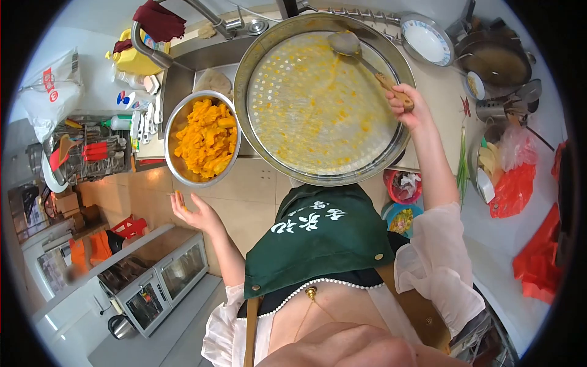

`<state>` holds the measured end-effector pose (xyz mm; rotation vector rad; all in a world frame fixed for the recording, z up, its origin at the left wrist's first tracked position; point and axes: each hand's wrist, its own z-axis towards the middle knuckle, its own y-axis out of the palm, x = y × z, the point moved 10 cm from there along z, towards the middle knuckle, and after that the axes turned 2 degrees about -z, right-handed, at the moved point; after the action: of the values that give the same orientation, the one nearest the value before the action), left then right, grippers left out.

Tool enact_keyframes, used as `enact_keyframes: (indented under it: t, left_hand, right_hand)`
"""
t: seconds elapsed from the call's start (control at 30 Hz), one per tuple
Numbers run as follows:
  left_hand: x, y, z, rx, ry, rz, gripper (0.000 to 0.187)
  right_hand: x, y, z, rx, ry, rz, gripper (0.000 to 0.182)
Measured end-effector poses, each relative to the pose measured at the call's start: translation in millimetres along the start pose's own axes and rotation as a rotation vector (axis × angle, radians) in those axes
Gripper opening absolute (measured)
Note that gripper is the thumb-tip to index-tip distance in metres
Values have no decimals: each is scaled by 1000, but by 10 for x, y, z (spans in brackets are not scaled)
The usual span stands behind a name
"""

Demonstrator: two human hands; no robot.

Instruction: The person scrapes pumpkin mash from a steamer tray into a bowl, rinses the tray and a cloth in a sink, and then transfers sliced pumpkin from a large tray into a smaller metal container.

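Wooden-handled ladle (pixel 370 68): clamped in the fingers of the right hand (pixel 408 109), its head beyond them, within the perforated pan (pixel 241 92). I observe the left hand's (pixel 202 216) fingers apart, orange-flecked; the metal bowl (pixel 172 142) of orange pulp (pixel 206 140) sits just beyond them.

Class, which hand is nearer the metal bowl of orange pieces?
Left. The left hand is just below the bowl in view; the right hand is across the round pan, gripping a spoon.
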<state>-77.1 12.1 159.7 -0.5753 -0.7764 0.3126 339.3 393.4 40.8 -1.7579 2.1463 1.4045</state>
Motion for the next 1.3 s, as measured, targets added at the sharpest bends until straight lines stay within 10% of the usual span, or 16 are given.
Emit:
enact_keyframes:
  t: [0.87, 1.3]
  left_hand:
    - [-118, -143, -76, 26, -42, -25, 37]
    - [-144, 73, 80, -20, -19, -46, 37]
  right_hand:
    - [812, 757, 619, 119, -256, -645, 17]
    - [937, 1282, -549, -354, -89, -819, 49]
